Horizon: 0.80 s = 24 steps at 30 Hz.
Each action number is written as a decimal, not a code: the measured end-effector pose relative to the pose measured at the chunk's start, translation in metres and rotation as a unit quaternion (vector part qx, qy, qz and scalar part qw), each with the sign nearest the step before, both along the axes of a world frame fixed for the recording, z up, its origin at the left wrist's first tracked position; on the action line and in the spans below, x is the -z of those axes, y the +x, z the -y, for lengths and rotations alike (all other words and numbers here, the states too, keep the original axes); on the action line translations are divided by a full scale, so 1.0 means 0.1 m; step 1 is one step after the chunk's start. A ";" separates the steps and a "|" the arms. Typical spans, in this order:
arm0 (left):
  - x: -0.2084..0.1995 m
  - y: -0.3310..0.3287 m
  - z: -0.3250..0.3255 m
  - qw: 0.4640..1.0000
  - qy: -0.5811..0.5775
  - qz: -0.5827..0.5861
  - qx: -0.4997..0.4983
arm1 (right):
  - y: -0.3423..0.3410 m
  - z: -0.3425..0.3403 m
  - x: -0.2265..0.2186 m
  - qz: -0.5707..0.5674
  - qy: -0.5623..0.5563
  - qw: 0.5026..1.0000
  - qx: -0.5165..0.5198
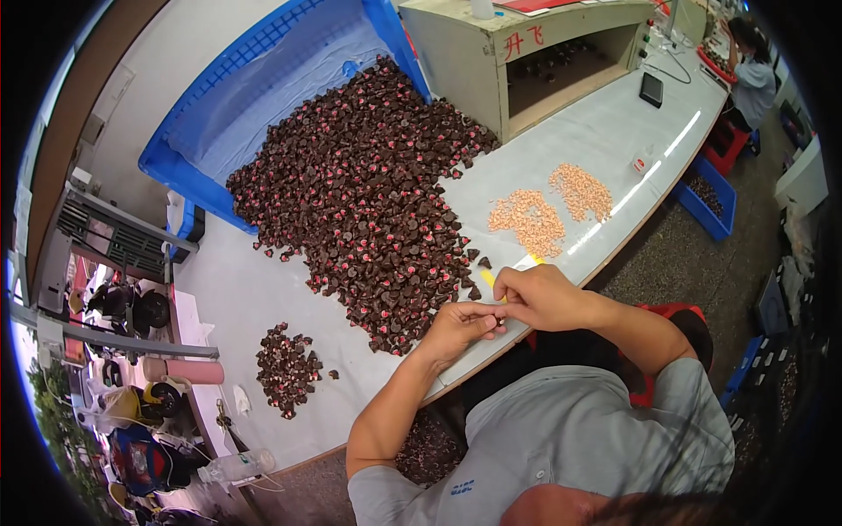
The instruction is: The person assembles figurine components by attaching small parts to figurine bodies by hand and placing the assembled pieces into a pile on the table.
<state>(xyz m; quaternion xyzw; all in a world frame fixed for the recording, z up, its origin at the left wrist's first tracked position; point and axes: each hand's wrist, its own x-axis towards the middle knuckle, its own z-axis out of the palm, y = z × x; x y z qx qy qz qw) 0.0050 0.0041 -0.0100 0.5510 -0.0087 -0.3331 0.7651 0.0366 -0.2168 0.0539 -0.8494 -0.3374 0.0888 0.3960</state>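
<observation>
Close to the table's front edge, my two hands meet. My left hand (460,331) is closed, pinching a small dark part (501,321) between thumb and fingertips. Bent over it is my right hand (545,298), with fingers pressed together; what they hold is hidden. A yellow strip (488,278) shows beside the right fingertips, and I cannot tell whether it is gripped or lies on the table. Just beyond are a few loose dark parts (474,292). Two patches of tiny peach-coloured pieces (529,221) lie farther right. Left of my hands spreads a large heap of dark parts with red spots (377,202).
The heap spills from a tipped blue crate (189,131). A small separate pile (287,370) sits at the table's left. Behind stands a wooden box (452,61), near a black device (651,89). A plastic bottle (237,466) lies at the left edge. Another person (752,83) sits far right.
</observation>
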 end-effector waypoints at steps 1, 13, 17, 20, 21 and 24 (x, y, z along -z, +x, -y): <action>0.00 0.00 0.01 1.000 0.002 0.000 0.004 | 0.00 -0.01 0.03 0.000 0.002 1.000 0.004; 0.04 0.00 -0.04 1.000 0.006 0.013 0.027 | 0.03 0.12 0.15 -0.044 0.041 0.998 -0.029; 0.03 0.01 -0.02 1.000 -0.016 -0.002 0.007 | -0.05 0.27 0.32 -0.163 0.264 0.949 0.063; 0.07 0.02 -0.05 0.999 -0.031 0.018 0.009 | -0.08 0.38 0.42 -0.153 0.299 0.928 0.163; 0.07 0.02 -0.07 0.999 -0.039 0.034 0.010 | -0.09 0.40 0.43 -0.151 0.304 0.927 0.161; 0.07 0.00 -0.10 0.997 -0.039 0.055 -0.026 | -0.10 0.41 0.49 -0.104 0.350 0.899 0.239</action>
